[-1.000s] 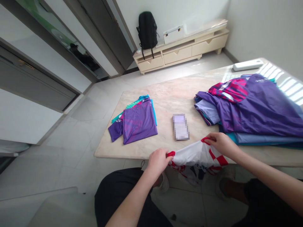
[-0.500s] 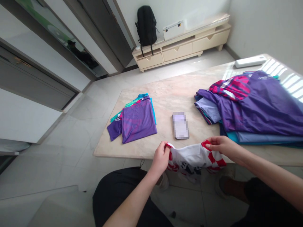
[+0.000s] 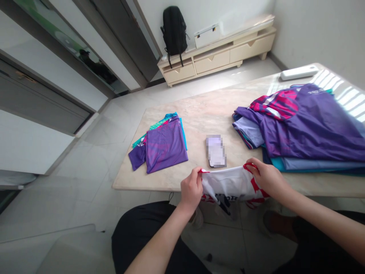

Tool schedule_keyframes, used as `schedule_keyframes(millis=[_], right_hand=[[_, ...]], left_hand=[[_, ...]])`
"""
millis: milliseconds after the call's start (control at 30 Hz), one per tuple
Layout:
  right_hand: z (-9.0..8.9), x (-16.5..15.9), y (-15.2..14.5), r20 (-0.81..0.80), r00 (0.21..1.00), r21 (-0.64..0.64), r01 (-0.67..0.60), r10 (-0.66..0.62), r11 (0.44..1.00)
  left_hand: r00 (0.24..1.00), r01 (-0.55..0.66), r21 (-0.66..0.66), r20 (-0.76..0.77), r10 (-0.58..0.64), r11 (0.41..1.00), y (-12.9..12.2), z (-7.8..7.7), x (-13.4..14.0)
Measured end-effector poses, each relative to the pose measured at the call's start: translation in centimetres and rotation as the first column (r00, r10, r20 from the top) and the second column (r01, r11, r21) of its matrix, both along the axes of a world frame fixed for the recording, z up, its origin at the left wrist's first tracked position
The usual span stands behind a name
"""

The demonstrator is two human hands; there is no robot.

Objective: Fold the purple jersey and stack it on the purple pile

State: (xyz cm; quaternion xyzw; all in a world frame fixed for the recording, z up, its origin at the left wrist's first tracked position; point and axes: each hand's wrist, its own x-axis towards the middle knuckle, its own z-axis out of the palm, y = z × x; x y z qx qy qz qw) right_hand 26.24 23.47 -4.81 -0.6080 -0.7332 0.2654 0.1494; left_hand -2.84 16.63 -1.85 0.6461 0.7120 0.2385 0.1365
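Observation:
A white jersey with red checks and dark lettering hangs over the table's near edge, stretched between my two hands. My left hand pinches its left top corner, and my right hand grips the red-checked corner on the right. The lower part of the jersey drops below the table edge and is partly bunched. Just beyond it lies a phone with a blurred-out screen. To the left is a stack of folded shirts, purple on top. Close to my right hand spreads a pile of unfolded shirts, also topped by a purple one.
The pale marble table has a white elongated object at its far right. Behind it stands a low cream cabinet bearing a black backpack and a white box. My knees are under the near edge.
Both hands have risen slightly, and the jersey's upper edge is pulled straighter and tauter between them. More plain white cloth shows. The view has shifted a little; the stacks and phone stay put.

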Motion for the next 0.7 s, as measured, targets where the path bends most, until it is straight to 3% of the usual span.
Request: schedule_keyframes(millis=[100, 200, 300, 400, 467, 533, 600, 633, 700], right_hand=[[0.3, 0.1, 0.6, 0.003, 1.0, 0.068, 0.019, -0.019, 0.998], [1.5, 0.2, 0.6, -0.092, 0.994, 0.206, 0.083, -0.065, 0.975], [3.4, 1.0, -0.1, -0.174, 0.985, 0.361, 0.079, -0.016, 0.929], [5.4, 2.6, -1.3, -0.119, 0.989, 0.531, -0.015, 0.092, 0.847], [6.8, 3.9, -2.2, -0.041, 0.99, 0.673, -0.072, 0.134, 0.736], [8.4, 5.1, -3.2, 0.035, 0.986, 0.8, -0.126, 0.163, 0.586], [10.1, 6.2, -4.9, 0.079, 0.975, 0.868, -0.17, 0.208, 0.467], [10.8, 6.8, -6.0, 0.072, 0.972, 0.872, -0.17, 0.223, 0.46], [11.5, 8.2, -9.4, 0.007, 0.978, 0.83, -0.122, 0.209, 0.544]], left_hand=[[0.995, 0.049, 0.033, -0.09, -0.046, 0.998, 0.4, 0.4, -0.9], [0.98, 0.107, 0.055, -0.172, -0.096, 0.993, 0.8, 1.2, -2.2], [0.955, 0.202, 0.096, -0.242, -0.174, 0.975, 0.7, 2.4, -3.8], [0.9, 0.351, 0.172, -0.333, -0.281, 0.92, -0.5, 4.3, -5.1], [0.845, 0.461, 0.249, -0.417, -0.335, 0.852, -2.0, 6.1, -5.5], [0.787, 0.557, 0.311, -0.493, -0.371, 0.77, -4.1, 8.3, -5.6], [0.735, 0.636, 0.332, -0.535, -0.416, 0.697, -6.8, 10.7, -5.7], [0.72, 0.66, 0.334, -0.538, -0.439, 0.673, -8.4, 11.7, -5.8], [0.718, 0.675, 0.326, -0.499, -0.486, 0.663, -12.1, 13.1, -6.2]])
